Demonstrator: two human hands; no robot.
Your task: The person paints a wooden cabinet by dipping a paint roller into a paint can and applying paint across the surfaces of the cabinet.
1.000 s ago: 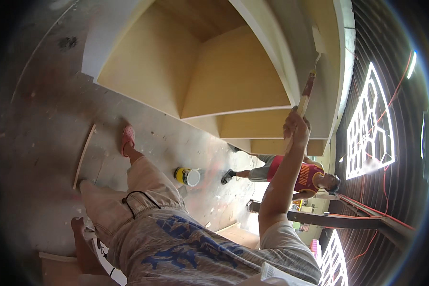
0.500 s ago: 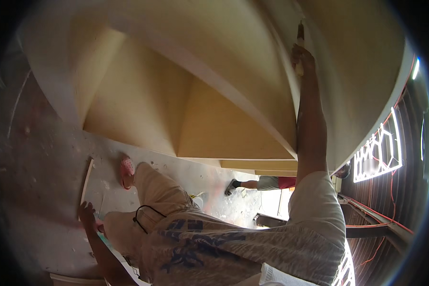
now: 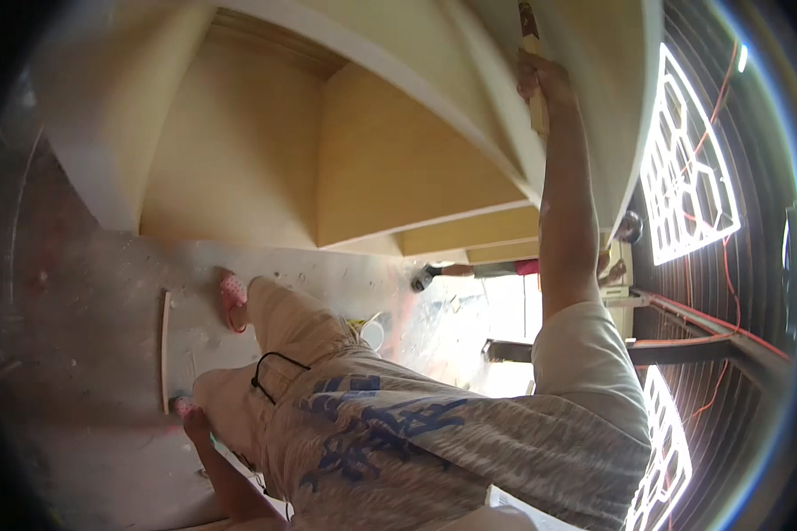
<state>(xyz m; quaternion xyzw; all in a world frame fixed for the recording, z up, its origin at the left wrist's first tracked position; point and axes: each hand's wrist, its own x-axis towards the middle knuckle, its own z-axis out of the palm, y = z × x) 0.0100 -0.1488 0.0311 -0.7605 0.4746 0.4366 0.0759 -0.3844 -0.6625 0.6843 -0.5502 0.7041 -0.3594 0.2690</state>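
Observation:
My right arm reaches up along the curved, pale cream panel (image 3: 593, 115) of a large cabinet-like piece. My right hand (image 3: 549, 80) is closed round a slim tool (image 3: 538, 115) with a pale wooden handle and a reddish-brown end. The tool's far tip is cut off by the top edge of the picture. My left hand (image 3: 197, 427) hangs low at lower left, in front of my pink dotted shoe. It looks loose, with nothing visible in it, though its fingers are small and partly blurred. A thin pale strip (image 3: 165, 354) lies on the floor nearby.
Yellowish open compartments (image 3: 398, 159) fill the upper middle. A white bucket (image 3: 374, 333) stands on the stained grey floor (image 3: 88, 354). Beyond the piece, another person's shoe (image 3: 423, 279) and head (image 3: 629, 227) show. Bright lattice windows (image 3: 691, 168) and dark beams (image 3: 682, 352) are at right.
My right hand and the tool sit slightly higher and more to the left in view. The cabinet also shifts left as the view turns. My left hand has moved downward and right, away from the strip.

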